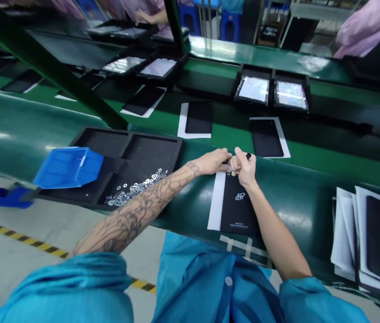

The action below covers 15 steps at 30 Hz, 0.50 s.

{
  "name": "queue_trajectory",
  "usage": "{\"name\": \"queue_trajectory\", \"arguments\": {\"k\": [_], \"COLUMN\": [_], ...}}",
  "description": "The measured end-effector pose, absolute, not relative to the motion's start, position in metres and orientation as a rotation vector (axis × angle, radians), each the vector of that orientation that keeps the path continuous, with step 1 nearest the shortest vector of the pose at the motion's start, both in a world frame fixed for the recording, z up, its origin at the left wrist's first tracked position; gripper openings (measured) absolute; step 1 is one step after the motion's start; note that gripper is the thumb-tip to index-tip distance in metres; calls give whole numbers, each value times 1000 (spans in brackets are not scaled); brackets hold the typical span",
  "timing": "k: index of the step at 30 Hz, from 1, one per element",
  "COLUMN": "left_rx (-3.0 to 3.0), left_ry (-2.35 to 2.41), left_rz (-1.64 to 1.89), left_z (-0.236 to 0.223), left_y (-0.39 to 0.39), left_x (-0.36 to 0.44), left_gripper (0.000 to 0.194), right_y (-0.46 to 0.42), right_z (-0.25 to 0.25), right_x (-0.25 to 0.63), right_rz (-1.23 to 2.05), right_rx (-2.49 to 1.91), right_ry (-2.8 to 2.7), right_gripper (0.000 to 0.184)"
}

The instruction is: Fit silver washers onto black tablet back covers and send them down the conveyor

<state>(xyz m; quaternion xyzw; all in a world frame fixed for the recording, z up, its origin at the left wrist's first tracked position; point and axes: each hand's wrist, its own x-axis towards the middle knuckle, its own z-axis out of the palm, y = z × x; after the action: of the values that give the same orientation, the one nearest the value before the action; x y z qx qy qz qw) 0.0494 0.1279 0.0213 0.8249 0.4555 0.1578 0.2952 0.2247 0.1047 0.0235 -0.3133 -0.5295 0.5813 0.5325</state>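
A black device back cover (239, 206) with a white logo lies on a white sheet (216, 202) on the green bench in front of me. Both my hands meet over its far end. My left hand (214, 162) is closed in a pinch, fingertips against the cover's top edge. My right hand (244, 167) is closed around a small dark tool whose tip sticks up past the thumb. What the left fingers pinch is too small to make out.
A black foam tray (132, 152) to the left holds a pile of small metal washers (136, 187) and a blue plastic bin (67, 167). Stacked covers on white sheets (368, 237) lie at right. More covers and trays with screens (270, 92) ride the conveyor beyond. Other workers' pink sleeves show behind.
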Motion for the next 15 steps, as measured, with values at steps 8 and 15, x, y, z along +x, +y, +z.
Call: {"name": "queue_trajectory", "arguments": {"k": [8,15], "left_rx": [2101,1902], "left_ry": [2079,2236], "left_rz": [737,486], "left_z": [31,0], "left_y": [-8,-59], "left_x": [-89,-127], "left_gripper": [29,44], "right_y": [107,101], "right_z": [7,-4], "right_x": [202,200], "right_rz": [1363,1268], "right_rx": [-768,-821], "right_ry": [-1209,-1464], "right_gripper": [78,74]}}
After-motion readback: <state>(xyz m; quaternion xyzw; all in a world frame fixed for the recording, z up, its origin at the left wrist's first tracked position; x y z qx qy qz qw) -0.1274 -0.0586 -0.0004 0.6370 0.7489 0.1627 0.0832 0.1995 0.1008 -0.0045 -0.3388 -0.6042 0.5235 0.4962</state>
